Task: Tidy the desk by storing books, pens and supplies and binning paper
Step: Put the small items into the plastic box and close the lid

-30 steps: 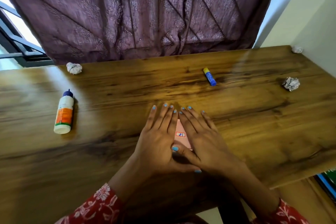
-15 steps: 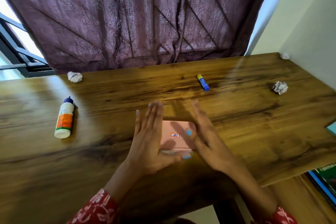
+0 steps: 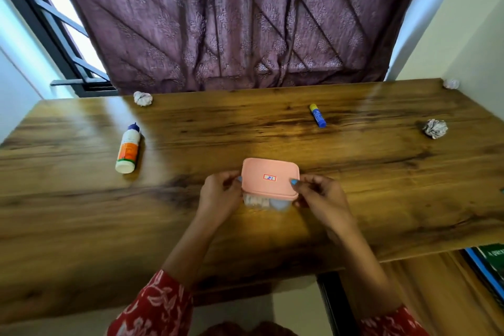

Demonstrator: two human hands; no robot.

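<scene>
Around: glue bottle (image 3: 128, 148) left, glue stick (image 3: 317, 115) upper right, paper balls (three) | pink-lidded box (image 3: 270, 179) centre, pinched between left hand (image 3: 221, 196) and right hand (image 3: 321, 196).

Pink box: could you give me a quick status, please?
Both hands grip box, lid on. Glue bottle, glue stick loose. Nothing blocking.

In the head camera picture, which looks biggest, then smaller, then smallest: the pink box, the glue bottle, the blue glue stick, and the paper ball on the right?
1. pink box, though it is nearest the camera
2. glue bottle
3. blue glue stick and paper ball: too alike to rank; the stick is longer, the ball wider.
</scene>
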